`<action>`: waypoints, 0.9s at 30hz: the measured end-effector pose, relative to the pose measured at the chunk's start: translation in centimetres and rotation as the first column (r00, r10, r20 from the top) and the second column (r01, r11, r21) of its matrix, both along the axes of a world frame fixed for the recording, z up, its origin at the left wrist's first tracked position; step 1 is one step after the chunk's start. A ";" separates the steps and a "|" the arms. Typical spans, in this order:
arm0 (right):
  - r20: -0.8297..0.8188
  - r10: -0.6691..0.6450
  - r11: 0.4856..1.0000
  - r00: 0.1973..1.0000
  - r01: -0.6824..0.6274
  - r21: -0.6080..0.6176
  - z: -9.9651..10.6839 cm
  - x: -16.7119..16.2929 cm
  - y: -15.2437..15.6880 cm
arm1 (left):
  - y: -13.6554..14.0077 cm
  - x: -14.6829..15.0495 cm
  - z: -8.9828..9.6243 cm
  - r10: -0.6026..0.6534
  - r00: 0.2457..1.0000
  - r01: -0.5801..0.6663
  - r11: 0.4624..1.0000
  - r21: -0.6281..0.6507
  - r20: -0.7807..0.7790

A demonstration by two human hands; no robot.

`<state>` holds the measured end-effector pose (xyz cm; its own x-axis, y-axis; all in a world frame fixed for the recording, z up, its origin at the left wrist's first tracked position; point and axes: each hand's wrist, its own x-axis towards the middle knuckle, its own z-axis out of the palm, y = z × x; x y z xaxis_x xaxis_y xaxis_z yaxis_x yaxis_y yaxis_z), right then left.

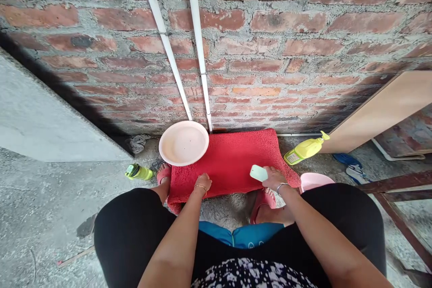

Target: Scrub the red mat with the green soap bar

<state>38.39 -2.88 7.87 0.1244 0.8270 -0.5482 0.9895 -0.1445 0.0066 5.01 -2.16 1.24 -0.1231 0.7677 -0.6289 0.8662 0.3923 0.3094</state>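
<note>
A red textured cloth (232,157) lies spread out in front of me, its near edge hanging over my feet; whatever holds it up is hidden. My left hand (203,183) is closed at the cloth's near edge, fingers curled on the fabric. In my right hand (275,178) is a pale green scrubbing brush (258,173), a flat rounded block with a small hole. Its underside is turned toward the cloth and hidden. Beyond the cloth's left part stands a pale pink basin (184,143), overlapping its far left corner in view.
A yellow pump bottle (305,149) leans to the right, above a pink tub (315,181). Left is a green bottle (139,172). A brick wall (263,60) with white pipes (199,31) rises ahead. Boards stand at both sides, and a brown metal frame (398,182) is at right.
</note>
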 end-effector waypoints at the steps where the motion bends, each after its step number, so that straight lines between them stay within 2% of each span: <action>1: -0.043 0.018 1.000 0.999 -0.018 0.012 -0.3 -1.9 0.0 | -0.1 -0.2 0.0 0.015 1.000 -0.015 1.000 0.004 -0.009; 5: -0.200 0.145 0.989 0.969 -0.134 0.067 -1.8 -10.0 -0.5 | -0.7 -1.2 0.3 0.076 0.997 -0.075 0.997 0.029 -0.034; 8: -0.267 0.273 0.962 0.924 -0.255 0.098 -2.6 -14.9 -1.0 | -1.2 -1.8 0.7 0.111 0.993 -0.109 0.993 0.053 -0.037; 11: -0.305 0.366 0.930 0.879 -0.349 0.110 -3.1 -17.9 -0.9 | -1.4 -2.0 1.1 0.122 0.992 -0.119 0.990 0.078 -0.035; 13: -0.306 0.372 0.928 0.877 -0.354 0.113 -3.2 -18.5 -0.3 | -1.3 -1.9 1.4 0.119 0.992 -0.116 0.990 0.085 -0.035; 15: -0.288 0.346 0.938 0.893 -0.327 0.113 -3.2 -17.8 0.5 | -1.0 -1.6 1.5 0.112 0.993 -0.108 0.990 0.086 -0.036; 18: -0.247 0.261 0.965 0.933 -0.244 0.097 -3.1 -14.7 1.7 | -0.6 -1.2 1.5 0.101 0.994 -0.098 0.992 0.078 -0.039; 22: -0.167 0.000 0.998 0.986 0.011 0.066 -2.4 -8.2 2.5 | -0.4 -0.4 1.1 0.092 0.995 -0.090 0.994 0.056 -0.033; 24: -0.127 -0.200 0.977 0.971 0.208 0.046 -2.0 -4.8 2.3 | -0.5 -0.1 0.8 0.083 0.996 -0.082 0.996 0.041 -0.022; 27: -0.118 -0.465 0.883 0.878 0.470 0.017 -1.7 -0.8 1.6 | -0.7 0.0 0.4 0.070 0.997 -0.070 0.997 0.014 -0.013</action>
<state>37.55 -1.27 6.17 0.4452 0.7109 -0.5445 0.8011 -0.5879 -0.1125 5.01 -2.90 1.69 -0.1852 0.7654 -0.6163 0.8411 0.4478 0.3034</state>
